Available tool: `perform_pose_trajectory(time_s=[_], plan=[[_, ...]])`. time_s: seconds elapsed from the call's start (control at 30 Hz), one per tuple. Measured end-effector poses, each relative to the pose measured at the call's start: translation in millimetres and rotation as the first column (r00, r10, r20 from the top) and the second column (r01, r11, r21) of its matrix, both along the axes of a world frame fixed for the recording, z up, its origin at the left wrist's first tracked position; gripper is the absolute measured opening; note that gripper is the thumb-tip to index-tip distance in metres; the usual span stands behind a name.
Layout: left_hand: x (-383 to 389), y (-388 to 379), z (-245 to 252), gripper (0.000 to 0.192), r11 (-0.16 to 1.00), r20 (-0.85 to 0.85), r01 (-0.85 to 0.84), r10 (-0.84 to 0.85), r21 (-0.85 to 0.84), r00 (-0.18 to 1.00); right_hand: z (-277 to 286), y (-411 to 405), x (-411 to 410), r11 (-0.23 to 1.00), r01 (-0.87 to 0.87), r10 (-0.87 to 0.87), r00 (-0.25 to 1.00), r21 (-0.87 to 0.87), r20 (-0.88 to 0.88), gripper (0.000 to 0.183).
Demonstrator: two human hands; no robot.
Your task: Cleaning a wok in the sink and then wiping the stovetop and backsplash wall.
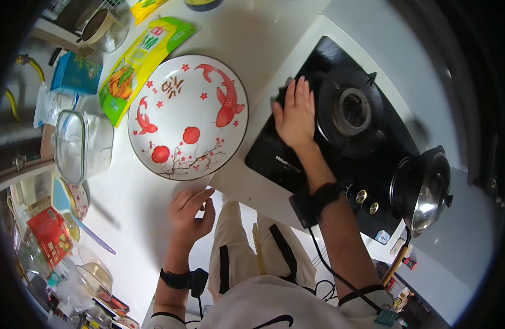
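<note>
My right hand [296, 115] lies flat, palm down, on the black glass gas stove [277, 140], just left of a round burner [351, 111]. It holds nothing, and its fingers stretch forward. My left hand [192, 211] hovers by the counter edge with fingers loosely curled and nothing seen in it. Just beyond it sits a large round plate [182, 111] decorated with red koi, lanterns and blossom branches. No food lies on the plate. A yellow and green food packet [143, 68] rests on the counter against the plate's far left rim.
A lidded pan [429, 193] with a wooden handle [394, 265] stands at the stove's right. Along the left are a glass container [83, 144], a blue box [76, 74], a glass jar [106, 33], a purple-handled spatula [94, 236] and a red packet [50, 236]. Cables hang from both wristbands.
</note>
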State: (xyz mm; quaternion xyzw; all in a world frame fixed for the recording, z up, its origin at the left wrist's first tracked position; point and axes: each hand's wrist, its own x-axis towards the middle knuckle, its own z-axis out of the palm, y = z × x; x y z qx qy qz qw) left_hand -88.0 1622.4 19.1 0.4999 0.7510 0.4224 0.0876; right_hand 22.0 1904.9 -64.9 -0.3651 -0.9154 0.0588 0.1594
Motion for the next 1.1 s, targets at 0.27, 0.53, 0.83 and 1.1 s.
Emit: perform_pose_trajectory(time_s=[0.27, 0.53, 0.83, 1.1], plan=[[3, 6, 0, 0.028, 0.994, 0.099, 0.016, -0.026, 0.105, 0.995, 0, 28, -13, 0.997, 0.065, -0.066, 0.998, 0.029, 0.011, 0.069], [0, -4, -9, 0.026, 0.995, 0.06, 0.006, -0.012, 0.102, 0.998, 22, -130, 1, 0.981, -0.109, 0.138, 0.974, -0.161, 0.178, 0.074], [1, -3, -5, 0.023, 0.997, 0.071, 0.007, -0.013, 0.076, 0.997, 40, -153, 108, 0.922, -0.097, 0.199, 0.949, -0.375, 0.244, 0.074], [0, -6, -5, 0.022, 0.998, 0.065, 0.023, -0.027, 0.057, 0.998, 34, -167, 248, 0.942, 0.295, -0.197, 0.873, -0.16, 0.447, 0.083]])
